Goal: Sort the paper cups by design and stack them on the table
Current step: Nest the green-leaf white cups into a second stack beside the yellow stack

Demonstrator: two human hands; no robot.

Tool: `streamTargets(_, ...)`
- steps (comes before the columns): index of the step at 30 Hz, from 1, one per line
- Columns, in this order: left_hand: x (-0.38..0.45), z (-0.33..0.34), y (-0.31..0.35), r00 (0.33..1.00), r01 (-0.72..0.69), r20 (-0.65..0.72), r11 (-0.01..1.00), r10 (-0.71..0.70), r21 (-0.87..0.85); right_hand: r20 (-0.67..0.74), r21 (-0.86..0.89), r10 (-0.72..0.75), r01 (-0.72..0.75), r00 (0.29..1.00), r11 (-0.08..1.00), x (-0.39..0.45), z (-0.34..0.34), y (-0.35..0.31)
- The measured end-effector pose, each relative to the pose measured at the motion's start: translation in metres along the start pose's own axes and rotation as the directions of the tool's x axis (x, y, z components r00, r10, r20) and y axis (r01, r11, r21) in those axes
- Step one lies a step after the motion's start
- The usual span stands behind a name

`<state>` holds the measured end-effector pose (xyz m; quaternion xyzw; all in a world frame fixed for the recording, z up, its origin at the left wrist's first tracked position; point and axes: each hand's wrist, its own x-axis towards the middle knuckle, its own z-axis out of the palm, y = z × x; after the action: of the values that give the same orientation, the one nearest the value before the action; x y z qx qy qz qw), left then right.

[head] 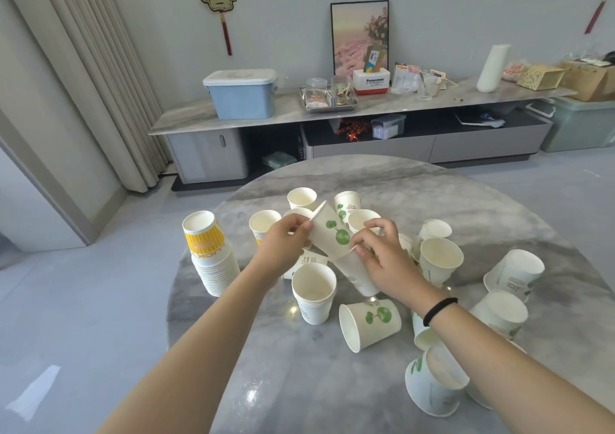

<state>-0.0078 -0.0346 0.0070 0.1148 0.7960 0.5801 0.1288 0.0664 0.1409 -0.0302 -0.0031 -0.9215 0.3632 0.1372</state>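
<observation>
Green-leaf paper cup [331,230] tilted mid-table, gripped by left hand [283,244] and right hand [382,254] | glossy grey marble round table [299,383] | yellow-striped stack [209,250] inverted far left | cup base hidden by fingers.

The right forearm [499,350] covers part of the cups at the near right of the table [299,383]. The left hand [283,244] hides the lower part of one yellow-print cup [264,224]. The script on the far green-leaf cup [347,204] is too small to read. The table's near edge is cut off.
</observation>
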Motion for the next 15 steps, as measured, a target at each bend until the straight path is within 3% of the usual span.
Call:
streamTargets(5, -0.004, 0.011, 0.0, 0.97, 0.004, 0.243, 0.999, 0.004, -0.034, -0.115, 0.165, -0.001, 0.02, 0.993, 0.986, 0.002, -0.004, -0.005)
streamTargets(10, -0.002, 0.015, -0.004, 0.98, -0.066, 0.193, 0.995, 0.05, 0.075, -0.126, 0.26, 0.06, -0.025, 0.99, 0.965, 0.001, -0.004, -0.006)
streamTargets(13, -0.001, 0.015, -0.006, 0.974, 0.016, 0.226, 0.998, -0.002, -0.058, -0.132, 0.32, 0.124, -0.077, 0.983, 0.944, 0.001, -0.006, -0.006)
streamTargets(15, -0.001, 0.012, -0.005, 0.965, 0.106, 0.253, 0.98, -0.061, -0.169, -0.021, 0.318, 0.159, -0.144, 0.987, 0.937, 0.001, -0.01, -0.005)
